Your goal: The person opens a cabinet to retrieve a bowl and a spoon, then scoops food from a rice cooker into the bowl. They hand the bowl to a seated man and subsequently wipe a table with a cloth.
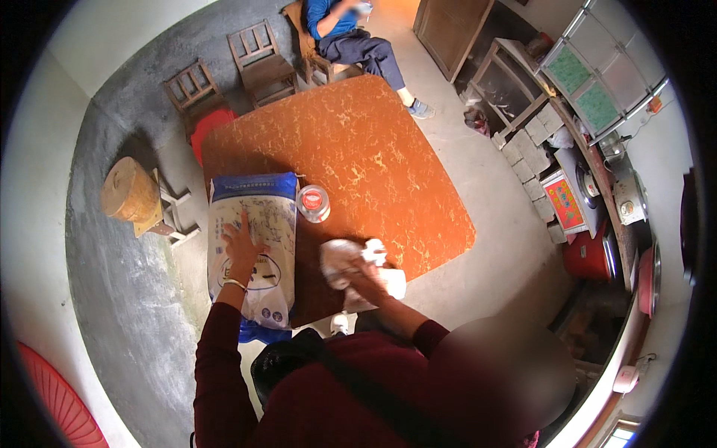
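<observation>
A big white and blue sack [272,224], perhaps of rice or flour, lies along the left side of the brown-red table [358,149]. On top of it rests my left hand [243,252], fingers spread, with a bracelet at the wrist. My right hand [366,282] is at the near edge of the table, closed on a crumpled white cloth [340,261]; both are slightly blurred, and part of the cloth is hidden under the hand. Between sack and cloth, a small clear jar [313,204] with a red and white top stands against the sack's right side.
Wooden chairs [261,63] and a red stool [209,134] stand beyond the table's left side. A person in blue [358,52] sits at the far end. A round wooden block [131,188] is at the left, and a cluttered shelf [582,149] runs along the right wall.
</observation>
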The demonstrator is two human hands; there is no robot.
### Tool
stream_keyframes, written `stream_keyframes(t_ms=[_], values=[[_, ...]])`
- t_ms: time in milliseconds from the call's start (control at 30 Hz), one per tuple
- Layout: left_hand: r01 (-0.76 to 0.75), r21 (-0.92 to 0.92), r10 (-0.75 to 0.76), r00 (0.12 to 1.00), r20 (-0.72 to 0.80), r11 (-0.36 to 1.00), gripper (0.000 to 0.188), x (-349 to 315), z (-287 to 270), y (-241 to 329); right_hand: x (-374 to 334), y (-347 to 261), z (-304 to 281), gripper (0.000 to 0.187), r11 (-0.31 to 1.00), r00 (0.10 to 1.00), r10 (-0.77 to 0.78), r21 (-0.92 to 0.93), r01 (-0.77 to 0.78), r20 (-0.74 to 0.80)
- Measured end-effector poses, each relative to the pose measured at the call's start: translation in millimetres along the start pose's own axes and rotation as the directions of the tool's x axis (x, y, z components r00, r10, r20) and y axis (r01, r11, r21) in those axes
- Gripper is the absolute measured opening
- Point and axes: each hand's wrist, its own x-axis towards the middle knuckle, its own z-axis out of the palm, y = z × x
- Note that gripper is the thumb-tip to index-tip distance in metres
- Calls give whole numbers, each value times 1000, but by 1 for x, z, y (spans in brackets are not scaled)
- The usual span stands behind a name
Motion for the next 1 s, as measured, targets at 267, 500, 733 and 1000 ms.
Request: stream_keyframes(t_ms=[267,500,733,1000], values=[[23,22,-23,1000,21,1000,120,-7,-11,4,-61,99,-113,35,728,683,241,-337,-597,-689],[58,61,-60,997,42,996,120,-7,-13,7,-38,44,-40,39,968,872,246,155,-197,-424],[2,75,-3,1000,13,997,118,-2,-1,4,-6,-52,2,27,910,942,-262,-270,313,210],[23,161,-26,1000,16,987,122,6,19,-15,-28,66,-96,40,913,874,59,-327,-243,-482]])
